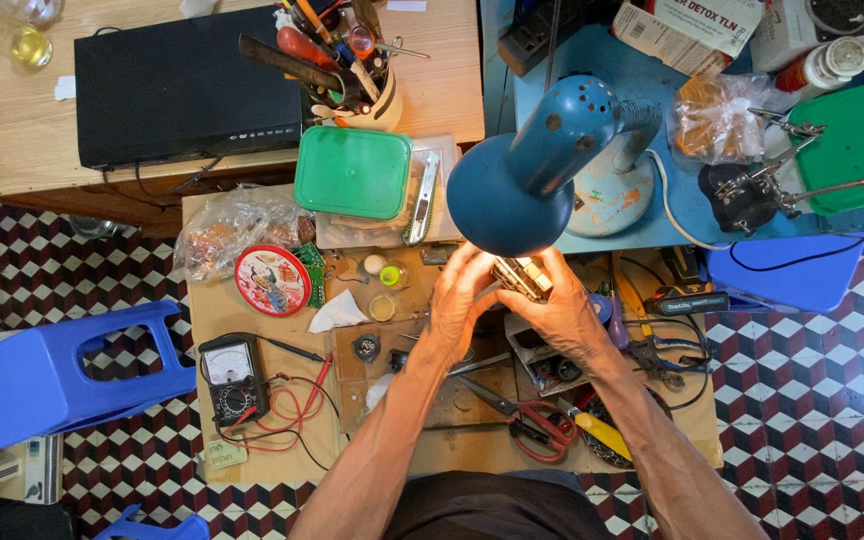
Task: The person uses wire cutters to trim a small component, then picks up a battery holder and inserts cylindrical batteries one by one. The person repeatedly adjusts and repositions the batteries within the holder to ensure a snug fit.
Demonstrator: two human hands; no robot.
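Centre of frame, under the blue desk lamp: small brass-coloured component, raised into the light for close viewing. Left hand and right hand both closed around it, fingertips pinching. Lower left: analogue multimeter; below the hands, red-handled scissors.

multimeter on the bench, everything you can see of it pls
The multimeter is a black, upright-rectangle analog unit lying face up near the left edge of the brown workbench. Its upper half is a pale dial window with a needle scale; below sits a round selector knob. Red and black leads coil to its right, one red probe pointing up and right. No hand touches it. A round red tin lies above it.
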